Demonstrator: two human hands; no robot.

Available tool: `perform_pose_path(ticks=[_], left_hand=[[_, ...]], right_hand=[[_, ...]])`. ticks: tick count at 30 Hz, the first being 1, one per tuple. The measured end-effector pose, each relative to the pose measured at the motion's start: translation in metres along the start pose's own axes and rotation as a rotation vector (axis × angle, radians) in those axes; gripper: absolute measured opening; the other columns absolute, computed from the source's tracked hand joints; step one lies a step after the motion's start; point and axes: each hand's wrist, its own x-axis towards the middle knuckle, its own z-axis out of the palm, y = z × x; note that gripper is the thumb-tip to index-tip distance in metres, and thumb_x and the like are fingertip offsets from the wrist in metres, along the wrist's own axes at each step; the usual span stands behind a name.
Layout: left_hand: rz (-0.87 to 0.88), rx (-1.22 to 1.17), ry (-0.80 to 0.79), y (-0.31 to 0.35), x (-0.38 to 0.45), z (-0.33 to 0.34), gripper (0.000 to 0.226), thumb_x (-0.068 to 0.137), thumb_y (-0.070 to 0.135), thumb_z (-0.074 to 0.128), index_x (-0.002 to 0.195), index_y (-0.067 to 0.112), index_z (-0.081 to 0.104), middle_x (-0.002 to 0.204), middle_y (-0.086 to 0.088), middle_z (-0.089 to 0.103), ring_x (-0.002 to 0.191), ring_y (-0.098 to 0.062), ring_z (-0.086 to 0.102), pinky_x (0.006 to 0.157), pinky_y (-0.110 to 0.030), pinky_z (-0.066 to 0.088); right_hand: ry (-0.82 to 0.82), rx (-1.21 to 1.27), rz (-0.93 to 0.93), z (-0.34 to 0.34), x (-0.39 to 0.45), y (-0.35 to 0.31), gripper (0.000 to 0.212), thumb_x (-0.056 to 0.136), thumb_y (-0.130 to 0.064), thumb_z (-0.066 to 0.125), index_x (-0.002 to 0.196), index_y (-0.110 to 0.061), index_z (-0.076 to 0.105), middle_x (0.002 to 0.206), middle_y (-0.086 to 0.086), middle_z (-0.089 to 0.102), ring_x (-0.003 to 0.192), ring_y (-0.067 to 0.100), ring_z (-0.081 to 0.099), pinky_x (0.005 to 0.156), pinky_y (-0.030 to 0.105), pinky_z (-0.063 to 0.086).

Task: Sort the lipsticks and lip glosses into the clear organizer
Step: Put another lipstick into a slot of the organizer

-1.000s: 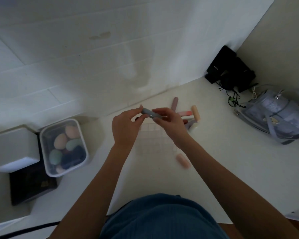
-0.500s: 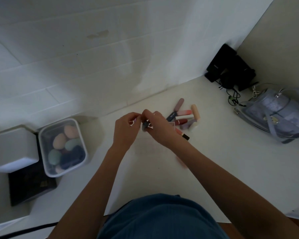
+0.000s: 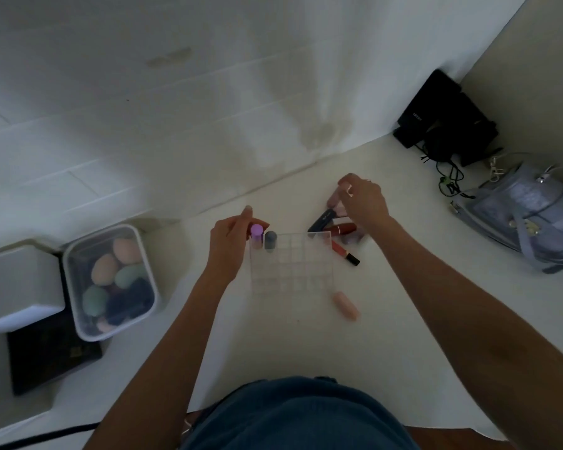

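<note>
The clear grid organizer point(image 3: 291, 274) sits on the white table in front of me. A purple-capped tube point(image 3: 256, 233) and a grey-blue tube point(image 3: 270, 239) stand upright in its far-left cells. My left hand point(image 3: 230, 241) rests against the organizer's far-left corner, fingers beside the purple tube. My right hand point(image 3: 363, 199) hovers with fingers spread over the loose pile of lipsticks point(image 3: 335, 225) just right of the organizer, holding nothing that I can see. A red gloss with a black cap point(image 3: 345, 253) lies by the organizer's right side. A pink tube point(image 3: 346, 305) lies nearer me.
A clear tub of makeup sponges point(image 3: 109, 280) and a white box point(image 3: 17, 284) stand at the left on a dark book point(image 3: 51, 355). A lavender bag point(image 3: 533, 216) and black devices with cables point(image 3: 442, 125) fill the right corner. The tiled wall rises behind.
Both hands held the grey-blue tube together; now it stands in the organizer. My right hand has moved right to the lipstick pile. My left hand has shifted to the organizer's corner.
</note>
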Motion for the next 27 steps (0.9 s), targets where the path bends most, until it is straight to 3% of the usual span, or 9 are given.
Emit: perform_pose_path(ticks=[3,6,10,14,17,20,21,25,27], left_hand=[[-0.039,-0.019,-0.006,0.002,0.006,0.0,0.043,0.098,0.03,0.043,0.071,0.017,0.074,0.079,-0.007,0.073,0.087,-0.027,0.067,0.093,-0.049,0.05],[-0.049,-0.01,-0.004,0.0,0.011,-0.002,0.043,0.098,0.031,0.043,0.072,0.017,0.074,0.078,-0.006,0.074,0.085,-0.026,0.068,0.09,-0.047,0.052],[-0.07,-0.009,-0.003,-0.001,0.017,-0.002,0.043,0.098,0.032,0.044,0.071,0.018,0.074,0.079,-0.005,0.074,0.084,-0.026,0.068,0.087,-0.041,0.053],[-0.082,-0.02,0.003,0.003,0.021,-0.002,0.034,0.096,0.027,0.048,0.076,0.018,0.073,0.085,-0.003,0.074,0.081,-0.024,0.07,0.081,-0.037,0.054],[-0.035,-0.061,0.037,0.015,0.026,0.0,0.018,0.093,0.019,0.054,0.092,0.014,0.071,0.089,-0.001,0.072,0.078,-0.016,0.069,0.076,-0.033,0.052],[0.044,-0.091,0.031,0.032,0.031,0.005,0.023,0.09,0.018,0.061,0.112,0.023,0.065,0.098,0.0,0.07,0.08,-0.015,0.069,0.073,-0.028,0.054],[0.068,-0.095,0.009,0.038,0.031,0.007,0.027,0.089,0.02,0.063,0.115,0.028,0.063,0.103,0.0,0.069,0.084,-0.015,0.069,0.075,-0.027,0.055],[0.154,-0.083,-0.062,0.051,0.026,0.012,0.024,0.083,0.018,0.069,0.101,0.034,0.069,0.092,0.005,0.074,0.094,-0.014,0.069,0.083,-0.032,0.055],[0.176,-0.063,-0.033,0.052,0.021,0.012,0.016,0.078,0.017,0.073,0.088,0.029,0.074,0.078,0.004,0.076,0.082,-0.014,0.071,0.068,-0.028,0.057]], right_hand=[[-0.132,-0.256,0.084,0.011,0.012,-0.002,0.036,0.093,-0.033,0.046,0.125,-0.018,0.049,0.116,0.015,0.056,0.11,0.035,0.049,0.093,0.044,0.039],[-0.129,-0.403,-0.006,0.026,0.013,-0.005,0.04,0.095,-0.04,0.043,0.122,-0.011,0.045,0.117,0.016,0.054,0.109,0.036,0.05,0.091,0.048,0.039],[-0.073,-0.361,0.024,0.037,0.013,-0.01,0.031,0.092,-0.027,0.049,0.117,-0.01,0.044,0.115,0.015,0.056,0.109,0.033,0.048,0.092,0.048,0.036],[0.109,-0.126,0.018,0.032,0.007,-0.028,0.025,0.086,-0.012,0.049,0.11,-0.016,0.048,0.103,0.012,0.058,0.098,0.032,0.052,0.085,0.044,0.039],[0.203,0.284,-0.027,0.025,-0.01,-0.048,0.025,0.088,-0.008,0.048,0.11,-0.018,0.057,0.094,0.007,0.055,0.084,0.022,0.057,0.083,0.044,0.05],[0.133,0.509,-0.263,0.023,-0.04,-0.061,0.042,0.089,0.003,0.048,0.124,-0.019,0.057,0.096,-0.003,0.063,0.082,-0.01,0.055,0.083,0.009,0.047],[0.106,0.558,-0.329,0.023,-0.05,-0.063,0.047,0.088,0.006,0.048,0.127,-0.02,0.054,0.103,-0.004,0.067,0.086,-0.016,0.055,0.079,0.004,0.046],[-0.012,0.726,-0.288,0.024,-0.075,-0.07,0.052,0.087,-0.001,0.057,0.13,-0.028,0.046,0.097,-0.008,0.063,0.085,0.0,0.062,0.075,0.017,0.054],[-0.039,0.737,-0.272,0.025,-0.08,-0.071,0.05,0.086,-0.001,0.06,0.128,-0.025,0.049,0.096,-0.008,0.063,0.083,-0.002,0.062,0.075,0.014,0.052]])
